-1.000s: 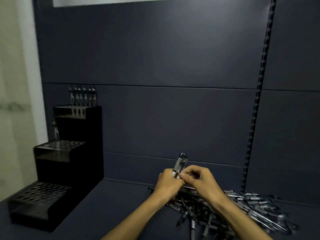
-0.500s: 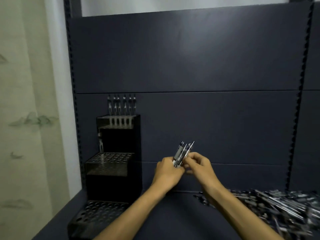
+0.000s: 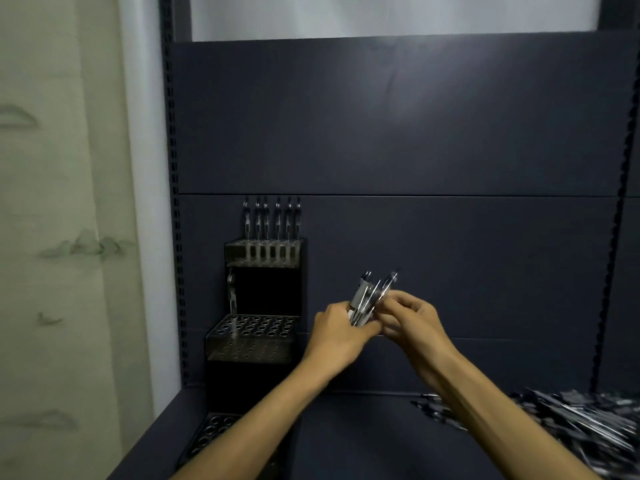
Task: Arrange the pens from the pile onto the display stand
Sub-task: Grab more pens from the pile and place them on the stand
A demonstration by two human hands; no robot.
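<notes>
My left hand (image 3: 341, 332) grips a small bundle of pens (image 3: 369, 299) that stick up and to the right. My right hand (image 3: 412, 318) pinches pens in the same bundle from the right. A black three-tier display stand (image 3: 256, 344) with round holes stands to the left of my hands. Several pens (image 3: 272, 221) stand in a row in its top tier, and one pen (image 3: 231, 301) stands at the left of the middle tier. The pile of pens (image 3: 581, 420) lies on the shelf at the lower right.
The dark shelf surface (image 3: 363, 441) runs under my arms, backed by a dark panel wall (image 3: 415, 150). Slotted uprights (image 3: 173, 202) frame the shelf unit. A pale wall (image 3: 62, 237) lies to the left.
The view has swung left and my hands have risen from the pile with the bundle. The stand now sits nearer the middle and the pile at the right edge.
</notes>
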